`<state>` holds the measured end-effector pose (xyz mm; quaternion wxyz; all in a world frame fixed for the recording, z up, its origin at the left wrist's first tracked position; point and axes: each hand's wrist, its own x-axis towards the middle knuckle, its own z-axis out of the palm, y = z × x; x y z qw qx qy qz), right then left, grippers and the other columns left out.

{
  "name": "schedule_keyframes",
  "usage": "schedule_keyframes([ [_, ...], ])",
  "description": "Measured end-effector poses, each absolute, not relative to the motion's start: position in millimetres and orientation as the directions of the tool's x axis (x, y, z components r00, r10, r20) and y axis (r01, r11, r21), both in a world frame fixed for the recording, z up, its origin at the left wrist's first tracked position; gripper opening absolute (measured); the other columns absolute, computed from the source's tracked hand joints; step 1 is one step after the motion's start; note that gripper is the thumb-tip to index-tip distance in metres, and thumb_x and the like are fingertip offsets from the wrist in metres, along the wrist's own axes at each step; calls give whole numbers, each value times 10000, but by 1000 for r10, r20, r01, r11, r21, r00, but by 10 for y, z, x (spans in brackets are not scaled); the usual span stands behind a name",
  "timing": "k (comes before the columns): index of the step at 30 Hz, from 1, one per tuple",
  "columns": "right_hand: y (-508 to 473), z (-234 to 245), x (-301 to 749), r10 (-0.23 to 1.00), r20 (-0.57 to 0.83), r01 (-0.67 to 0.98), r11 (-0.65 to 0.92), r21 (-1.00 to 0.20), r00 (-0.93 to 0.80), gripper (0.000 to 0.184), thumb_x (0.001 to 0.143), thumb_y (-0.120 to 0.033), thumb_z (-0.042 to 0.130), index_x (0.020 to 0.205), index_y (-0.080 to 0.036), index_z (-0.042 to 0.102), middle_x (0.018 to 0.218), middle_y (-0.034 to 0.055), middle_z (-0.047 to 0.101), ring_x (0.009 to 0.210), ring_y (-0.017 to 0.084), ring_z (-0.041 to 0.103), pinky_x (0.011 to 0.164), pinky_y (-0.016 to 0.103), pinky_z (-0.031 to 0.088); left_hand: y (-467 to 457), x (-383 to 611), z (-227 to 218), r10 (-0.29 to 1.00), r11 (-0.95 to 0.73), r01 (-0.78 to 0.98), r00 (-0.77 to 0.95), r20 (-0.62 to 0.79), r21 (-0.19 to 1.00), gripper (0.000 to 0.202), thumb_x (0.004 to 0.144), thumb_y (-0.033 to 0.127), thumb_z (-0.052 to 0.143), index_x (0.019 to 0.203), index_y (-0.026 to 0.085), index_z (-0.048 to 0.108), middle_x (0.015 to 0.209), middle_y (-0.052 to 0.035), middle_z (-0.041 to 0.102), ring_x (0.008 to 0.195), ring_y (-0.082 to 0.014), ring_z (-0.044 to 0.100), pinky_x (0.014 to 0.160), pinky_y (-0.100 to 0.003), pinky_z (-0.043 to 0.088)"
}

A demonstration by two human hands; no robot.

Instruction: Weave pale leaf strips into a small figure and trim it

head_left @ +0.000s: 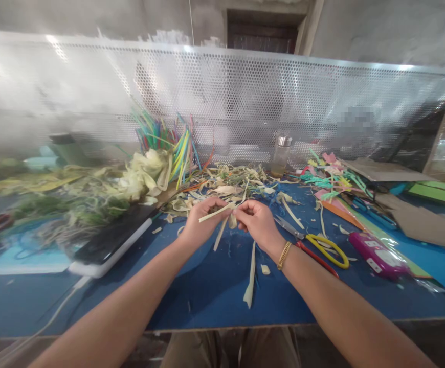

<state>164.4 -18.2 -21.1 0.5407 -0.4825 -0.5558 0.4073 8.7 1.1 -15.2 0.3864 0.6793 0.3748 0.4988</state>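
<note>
While left hand [196, 226] and right hand [260, 221] pinch a pale strip [213, 214], the purple device [378, 254] bears unreadable markings.

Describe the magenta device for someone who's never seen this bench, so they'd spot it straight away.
On the blue table, find the right hand and its gold bracelet. Look right, past the yellow scissor handle, and the magenta device lies beside the coloured sheets. Its chunky, rounded body with pale patches sets it apart from those flat sheets.
</note>
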Motion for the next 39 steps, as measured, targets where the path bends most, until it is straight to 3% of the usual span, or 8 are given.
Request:
schedule_keyframes([
  [7,-216,-148,1598,977,204,-25,206,-978,66,180,716,-337,662,682,-180,582,516,-54,531,444,80,479,431,199,352,33,68,-182,858,-467,46,264,440,883,277,746,383,723,863,169,591,758,-23,641,677,-143,578,607,-246,429],
  [14,-183,-190,1640,955,290,109,282,-953,61,155,708,-311,668,668,-182,590,536,-53,531,472,77,432,470,207,344,18,53,-157,835,-500,41,289,469,865,238,788,357,693,870,175,563,679,20,578,582,-99,500,557,-216,379],
  [27,-152,-212,1661,931,361,104,355,-929,44,151,714,-318,668,720,-182,604,580,-39,556,498,84,465,495,210,376,13,59,-162,806,-523,37,347,480,851,248,834,369,640,945,179,528,704,15,582,599,-103,498,558,-212,357],
  [30,-156,-218,1666,917,394,170,380,-909,55,123,714,-298,653,723,-181,615,588,-24,582,514,99,501,498,215,386,6,63,-166,804,-522,38,357,476,852,278,832,376,639,999,178,537,727,3,603,608,-112,511,559,-217,364],
  [35,-219,-178,1665,876,483,395,440,-807,10,93,738,-255,598,673,-191,615,560,-22,571,512,106,503,514,223,388,17,65,-193,791,-556,100,366,489,825,227,837,370,626,917,157,614,732,-18,615,628,-125,523,568,-231,376],
  [39,-219,-195,1648,896,442,385,395,-834,39,103,723,-264,609,653,-189,601,552,-24,576,504,107,510,504,221,388,15,90,-197,798,-564,130,340,498,815,181,836,329,619,886,159,651,749,-20,615,665,-135,536,608,-245,402],
])
